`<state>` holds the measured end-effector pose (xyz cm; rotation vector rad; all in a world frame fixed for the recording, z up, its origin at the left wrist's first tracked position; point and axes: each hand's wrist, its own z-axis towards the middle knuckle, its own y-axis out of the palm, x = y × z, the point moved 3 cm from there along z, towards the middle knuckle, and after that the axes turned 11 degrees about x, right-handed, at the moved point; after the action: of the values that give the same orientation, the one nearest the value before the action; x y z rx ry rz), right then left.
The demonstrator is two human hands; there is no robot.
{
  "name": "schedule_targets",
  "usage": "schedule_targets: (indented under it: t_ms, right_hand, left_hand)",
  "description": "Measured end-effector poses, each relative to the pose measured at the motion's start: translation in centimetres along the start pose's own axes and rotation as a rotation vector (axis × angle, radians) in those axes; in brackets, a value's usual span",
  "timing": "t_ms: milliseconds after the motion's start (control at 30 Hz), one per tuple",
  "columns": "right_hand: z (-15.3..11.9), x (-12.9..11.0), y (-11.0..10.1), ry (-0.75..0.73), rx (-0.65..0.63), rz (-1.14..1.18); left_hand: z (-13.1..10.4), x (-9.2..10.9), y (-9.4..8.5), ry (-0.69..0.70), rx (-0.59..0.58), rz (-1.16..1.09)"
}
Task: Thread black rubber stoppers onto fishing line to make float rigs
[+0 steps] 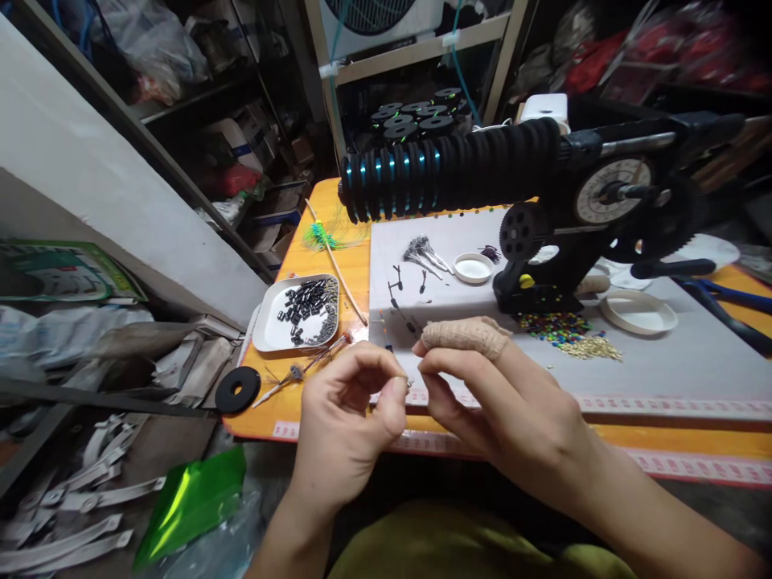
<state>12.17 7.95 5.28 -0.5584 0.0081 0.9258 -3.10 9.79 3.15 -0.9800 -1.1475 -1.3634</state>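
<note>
My left hand (350, 418) is in front of the table's near edge, thumb and index finger pinched on a tiny metallic piece (409, 383) too small to name. Just to its right is my right hand (512, 402), thumb and fingers curled close together; whatever they may hold is too fine to make out. A tan wrap (464, 336) covers one of its fingers. Beyond both hands lies a grey-white board (458, 305) with small black pieces (395, 285) and a bundle of grey-tipped wires (425, 253).
A black hand-cranked machine (531, 217) stands at the right. Coloured beads (555, 327) and gold bits (594, 348) lie below it. Left are a white tray (262, 326) of black tubes, a black disc (237, 390) and a thin stick (343, 281). Blue-handled pliers (732, 293) lie far right.
</note>
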Motion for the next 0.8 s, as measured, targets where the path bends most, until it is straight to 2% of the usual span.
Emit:
schedule_targets:
  t_ms: [167,667,800]
  right_hand:
    - [0.12,-0.35,-0.7,0.159,0.039,0.093]
    - [-0.01,-0.22,-0.02,0.338,0.063,0.253]
    - [0.01,-0.36,-0.13,0.327,0.073,0.223]
  left_hand:
    - [0.36,-0.14,-0.19,-0.071,0.045,-0.066]
    - [-0.15,-0.19,0.2,-0.084,0.003,-0.129]
    - [-0.16,-0.42,0.05,-0.103,-0.01,-0.127]
